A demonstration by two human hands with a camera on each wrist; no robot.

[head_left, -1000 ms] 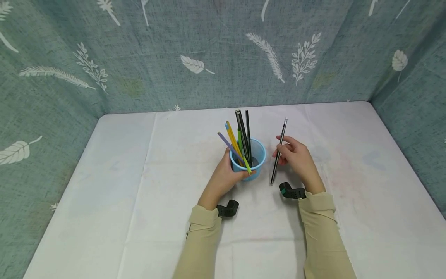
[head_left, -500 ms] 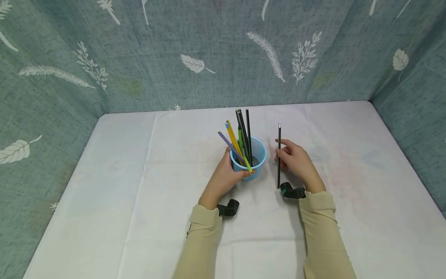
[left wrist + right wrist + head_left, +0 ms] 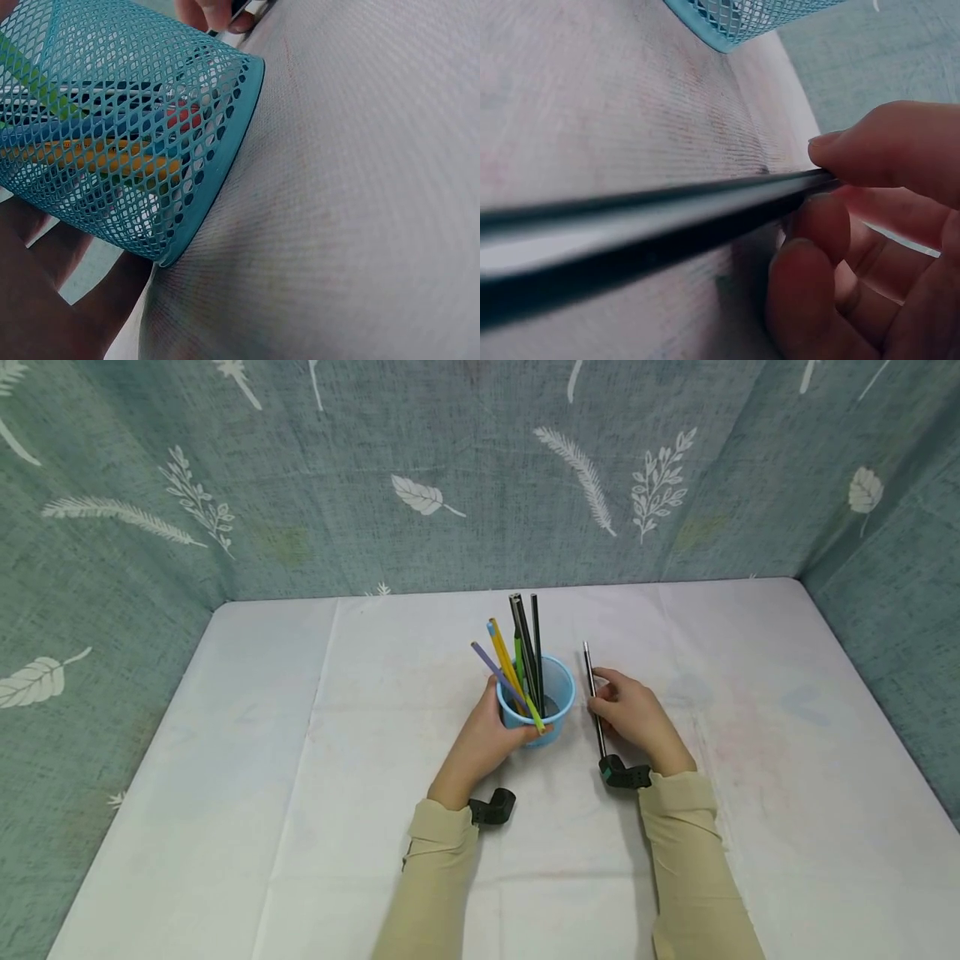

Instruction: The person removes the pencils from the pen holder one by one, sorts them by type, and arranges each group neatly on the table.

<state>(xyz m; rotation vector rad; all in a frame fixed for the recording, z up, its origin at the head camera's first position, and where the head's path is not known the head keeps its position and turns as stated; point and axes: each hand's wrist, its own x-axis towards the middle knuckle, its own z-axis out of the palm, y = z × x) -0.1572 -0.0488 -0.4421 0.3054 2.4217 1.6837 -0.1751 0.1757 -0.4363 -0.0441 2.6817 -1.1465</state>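
A light blue mesh pencil cup [image 3: 558, 681] stands on the white cloth, gripped around its left and near side by my left hand [image 3: 480, 743]. Several pencils lean inside it: black pencils [image 3: 526, 639], a yellow pencil [image 3: 506, 660], a purple pencil [image 3: 489, 662] and green ones. Through the mesh in the left wrist view, a yellow pencil [image 3: 112, 159] shows. To the right of the cup, my right hand [image 3: 637, 714] pinches a black pencil [image 3: 590, 670] between thumb and fingers. That pencil slants across the right wrist view, its lower end hidden behind the wrist camera in the head view.
A white cloth [image 3: 390, 693] covers the table. Grey-green leaf-patterned curtains [image 3: 480, 468] rise along the back and both sides. Black wrist cameras [image 3: 492, 808] sit on both forearms.
The black pencil in my right hand has turned, its upper end swinging left toward the cup and its lower end right. My left hand and the cup stay in place.
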